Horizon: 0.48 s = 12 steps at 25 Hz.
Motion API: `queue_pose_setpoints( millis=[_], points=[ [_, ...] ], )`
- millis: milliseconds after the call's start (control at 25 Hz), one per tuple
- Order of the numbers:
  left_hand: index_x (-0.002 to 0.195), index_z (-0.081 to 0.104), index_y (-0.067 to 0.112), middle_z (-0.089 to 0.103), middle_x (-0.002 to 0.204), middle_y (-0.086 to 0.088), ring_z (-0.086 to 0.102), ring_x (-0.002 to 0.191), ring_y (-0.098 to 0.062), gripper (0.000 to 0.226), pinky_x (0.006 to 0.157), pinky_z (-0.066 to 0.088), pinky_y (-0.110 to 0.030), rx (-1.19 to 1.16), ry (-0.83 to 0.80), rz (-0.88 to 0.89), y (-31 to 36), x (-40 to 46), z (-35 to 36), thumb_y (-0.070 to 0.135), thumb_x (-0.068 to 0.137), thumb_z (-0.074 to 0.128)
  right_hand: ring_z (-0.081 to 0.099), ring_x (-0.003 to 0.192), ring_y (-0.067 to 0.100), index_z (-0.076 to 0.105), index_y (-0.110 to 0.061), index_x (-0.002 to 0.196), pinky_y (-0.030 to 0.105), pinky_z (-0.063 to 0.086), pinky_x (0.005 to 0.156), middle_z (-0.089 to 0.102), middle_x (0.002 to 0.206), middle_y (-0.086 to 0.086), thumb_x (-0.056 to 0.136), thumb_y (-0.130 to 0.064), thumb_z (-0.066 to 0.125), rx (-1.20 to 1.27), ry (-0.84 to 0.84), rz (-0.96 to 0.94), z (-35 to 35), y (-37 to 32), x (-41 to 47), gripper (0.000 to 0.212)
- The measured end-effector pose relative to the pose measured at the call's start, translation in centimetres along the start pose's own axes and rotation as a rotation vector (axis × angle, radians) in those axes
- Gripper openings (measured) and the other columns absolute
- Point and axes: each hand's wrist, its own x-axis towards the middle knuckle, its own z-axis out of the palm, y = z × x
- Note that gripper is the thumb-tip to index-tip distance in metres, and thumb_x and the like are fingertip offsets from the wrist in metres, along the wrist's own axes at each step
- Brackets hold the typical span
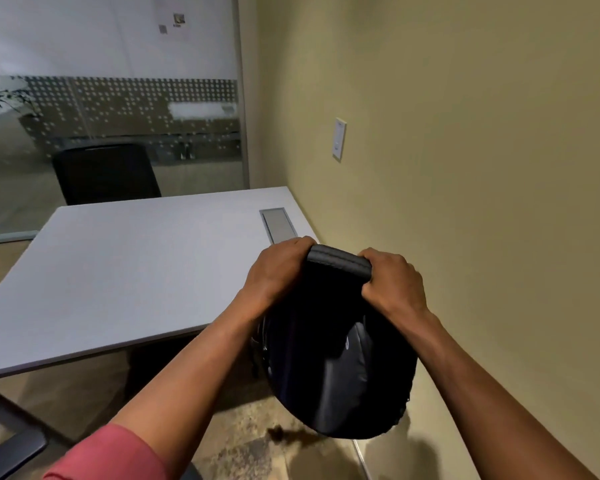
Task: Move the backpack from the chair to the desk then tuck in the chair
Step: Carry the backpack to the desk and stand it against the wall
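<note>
Gripping backpack [329, 358] handle, both hands (airborne) beside grey desk [125, 271].

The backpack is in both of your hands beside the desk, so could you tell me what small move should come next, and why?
Probably swing the black backpack left and forward over the desk. The left hand and right hand grip its top handle, and it hangs over the floor past the desk's near corner.

The black backpack [333, 358] hangs by its top handle beside the pale desk [118, 271].
</note>
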Motion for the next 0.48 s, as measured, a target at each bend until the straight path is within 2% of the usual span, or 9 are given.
queue_pose_setpoints(
  millis=[200, 280, 360, 480],
  points=[
    [0.1, 0.064, 0.018, 0.072, 0.094, -0.007, 0.064, 0.084, -0.034, 0.019, 0.073, 0.053, -0.044, 0.003, 0.111, -0.024, -5.6, 8.9, -0.6, 0.013, 0.085, 0.053, 0.063, 0.078, 0.032, 0.067, -0.029, 0.101, 0.03, 0.038, 0.062, 0.069, 0.084, 0.001, 0.067, -0.006, 0.056, -0.006, 0.021, -0.119, 1.4, -0.7, 12.2, 0.042],
    [0.097, 0.066, 0.017, 0.072, 0.089, -0.007, 0.064, 0.083, -0.034, 0.017, 0.073, 0.053, -0.042, -0.004, 0.118, -0.009, -8.1, 12.5, -1.0, 0.018, 0.081, 0.06, 0.063, 0.08, 0.03, 0.068, -0.031, 0.103, 0.03, 0.038, 0.062, 0.07, 0.087, -0.001, 0.066, -0.006, 0.056, 0.009, -0.031, -0.179, 1.9, -0.8, 17.4, 0.047],
    [0.095, 0.068, 0.019, 0.072, 0.085, -0.006, 0.065, 0.081, -0.03, 0.021, 0.072, 0.053, -0.04, -0.067, 0.116, -0.014, -10.0, 15.2, -1.2, 0.032, 0.079, 0.064, 0.063, 0.08, 0.025, 0.068, -0.035, 0.103, 0.03, 0.038, 0.059, 0.071, 0.09, -0.005, 0.065, -0.004, 0.056, 0.036, -0.104, -0.235, 2.5, -0.7, 21.9, 0.051],
    [0.088, 0.07, 0.022, 0.07, 0.075, 0.001, 0.063, 0.07, -0.02, 0.042, 0.063, 0.051, -0.034, -0.137, 0.164, -0.031, -11.7, 19.1, -1.3, 0.062, 0.076, 0.07, 0.064, 0.08, 0.021, 0.067, -0.038, 0.099, 0.029, 0.04, 0.056, 0.07, 0.088, -0.01, 0.067, -0.003, 0.057, 0.07, -0.113, -0.263, 3.6, -0.9, 28.2, 0.048]
  ],
)
